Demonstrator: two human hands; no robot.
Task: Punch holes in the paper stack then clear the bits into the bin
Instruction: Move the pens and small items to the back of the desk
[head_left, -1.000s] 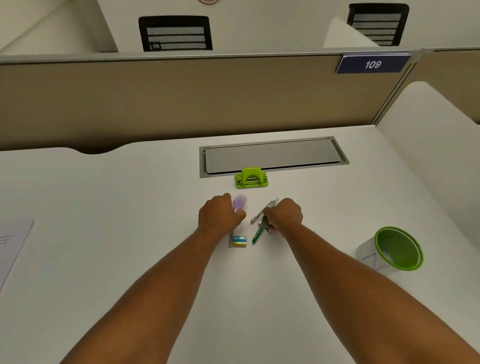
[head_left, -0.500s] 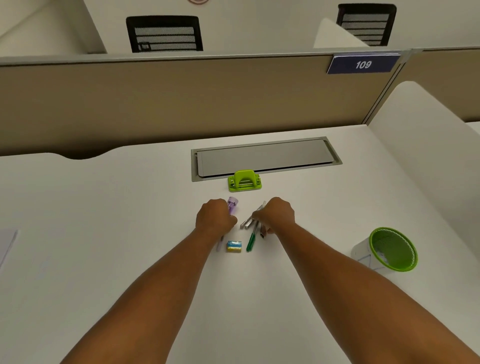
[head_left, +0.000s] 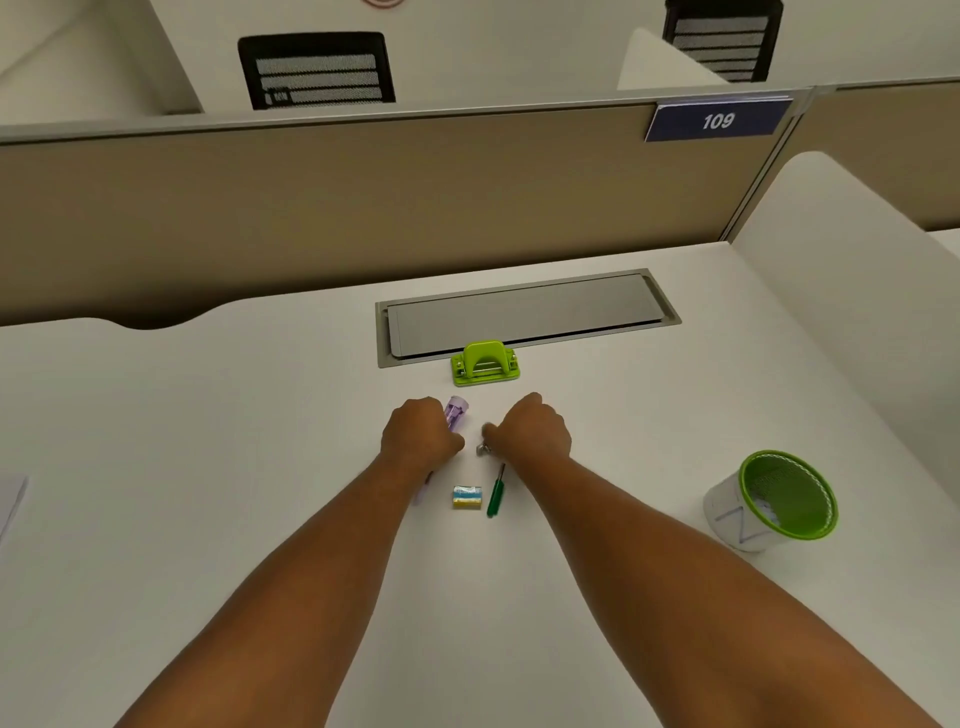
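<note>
A lime green hole punch (head_left: 485, 363) stands on the white desk (head_left: 208, 467), just in front of the grey cable hatch. The green mesh bin (head_left: 779, 500) lies tilted at the right with white scraps inside. My left hand (head_left: 421, 434) grips a purple pen-like item (head_left: 456, 412) whose end sticks out past the knuckles. My right hand (head_left: 530, 426) is curled round several pens, and only their silver tips show. A corner of paper (head_left: 10, 501) is visible at the far left edge.
A small blue and yellow eraser (head_left: 466, 496) and a green pen (head_left: 495, 498) lie on the desk between my forearms. A beige partition runs along the back, and a white divider rises at the right. The grey cable hatch (head_left: 524, 314) is set in the desk.
My right hand has gathered the silver pens further into its grip, leaving the green pen on the desk. Both hands have edged slightly toward the punch. The paper at left is mostly out of view.
</note>
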